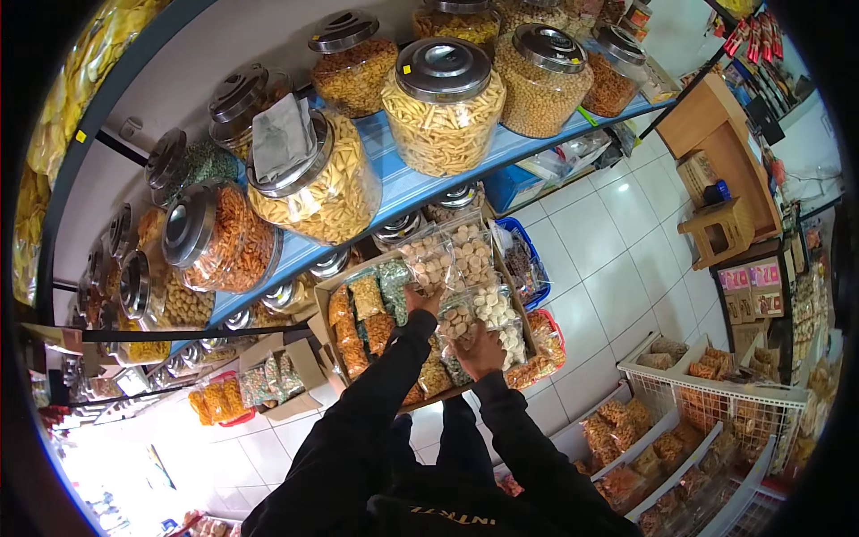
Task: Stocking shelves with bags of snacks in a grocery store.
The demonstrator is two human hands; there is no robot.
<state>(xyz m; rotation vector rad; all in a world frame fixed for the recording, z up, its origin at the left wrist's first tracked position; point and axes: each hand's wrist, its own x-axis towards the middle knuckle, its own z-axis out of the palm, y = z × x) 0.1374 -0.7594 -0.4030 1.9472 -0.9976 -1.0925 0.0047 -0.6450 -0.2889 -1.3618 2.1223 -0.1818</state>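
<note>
In front of me a cardboard box [327, 356] is packed with clear plastic bags of snacks. My left hand [424, 300] is at the lower edge of a bag of round beige biscuits [426, 262], its fingers partly hidden. My right hand [482, 350] lies with bent fingers over a bag of round tan biscuits [456, 320]. Beside it is a bag of whitish round pieces [495, 307]. Another bag of beige biscuits [472, 254] lies at the far end. Bags of orange snacks [349, 332] and green-coated pieces [394, 288] fill the left side. Whether either hand grips a bag is unclear.
A blue shelf [372, 194] beyond the box carries glass jars with metal lids, including one of pale sticks [443, 127]. Blue [545, 282] and red [558, 329] baskets stand right of the box. White wire racks [725, 386] hold bagged snacks at lower right.
</note>
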